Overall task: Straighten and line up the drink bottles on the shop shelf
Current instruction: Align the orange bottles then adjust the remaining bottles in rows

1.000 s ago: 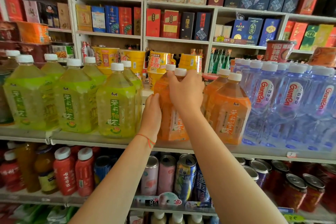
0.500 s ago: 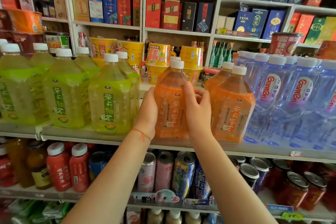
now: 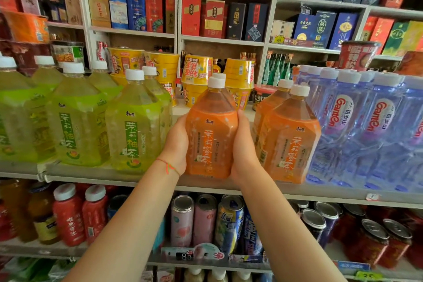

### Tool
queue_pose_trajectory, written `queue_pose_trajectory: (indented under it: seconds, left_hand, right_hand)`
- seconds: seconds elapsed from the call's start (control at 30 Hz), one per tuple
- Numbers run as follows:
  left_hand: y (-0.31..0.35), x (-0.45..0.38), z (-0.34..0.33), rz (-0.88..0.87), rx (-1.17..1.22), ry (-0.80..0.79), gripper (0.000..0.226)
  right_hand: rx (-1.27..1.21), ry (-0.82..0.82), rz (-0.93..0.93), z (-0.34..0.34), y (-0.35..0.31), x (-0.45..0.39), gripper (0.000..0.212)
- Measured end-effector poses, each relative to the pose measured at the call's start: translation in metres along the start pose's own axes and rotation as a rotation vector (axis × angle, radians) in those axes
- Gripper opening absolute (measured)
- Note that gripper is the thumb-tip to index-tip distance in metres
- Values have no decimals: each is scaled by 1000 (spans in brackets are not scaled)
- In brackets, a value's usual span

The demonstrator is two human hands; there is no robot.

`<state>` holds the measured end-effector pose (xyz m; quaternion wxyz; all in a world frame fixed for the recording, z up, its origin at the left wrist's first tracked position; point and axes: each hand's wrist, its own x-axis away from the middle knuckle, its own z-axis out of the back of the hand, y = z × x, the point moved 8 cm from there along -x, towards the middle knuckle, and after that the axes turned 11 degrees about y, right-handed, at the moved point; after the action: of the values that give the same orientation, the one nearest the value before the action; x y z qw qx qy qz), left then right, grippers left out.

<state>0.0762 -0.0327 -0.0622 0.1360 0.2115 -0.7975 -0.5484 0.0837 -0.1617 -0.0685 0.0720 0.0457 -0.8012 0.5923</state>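
a: where does the work stand?

b: the person has the square-shouldered orange plastic tea bottle with the white cap (image 3: 211, 135) clasped between both palms. the left hand (image 3: 176, 146) wraps its left side and the right hand (image 3: 243, 144) its right side, fingers curled round toward the back of it and mostly hidden. the bottle is at the front edge of the pale shop shelf (image 3: 320, 192), label facing out, its base at or just above the board; which of the two cannot be told.

a: and its neighbours?

b: to its right stands a second orange tea bottle (image 3: 289, 137) just beside the right hand, with more orange ones behind. to its left the nearest yellow-green tea bottle with a white cap (image 3: 135, 126) sits close to the left wrist. further right is the row of clear blue-tinted water bottles with red lettering (image 3: 348, 126).

a: so how should the person finish the step well?

b: likely by setting the base flat, then sliding it until its front face sits level with the orange neighbour's and the label looks straight out. the gaps either side are tight, so the hands would best withdraw straight back, not sideways, or a knuckle may nudge a neighbour askew. the bottle looks full and heavy, so a low grip near the base suits it.
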Motion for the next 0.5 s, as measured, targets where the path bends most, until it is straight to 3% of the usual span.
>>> queue_pose_trajectory:
  seconds: [0.5]
  left_hand:
    - [9,23,-3,-25,-18,8,50]
  right_hand:
    - [8,-32,-10,-1,0,8,61]
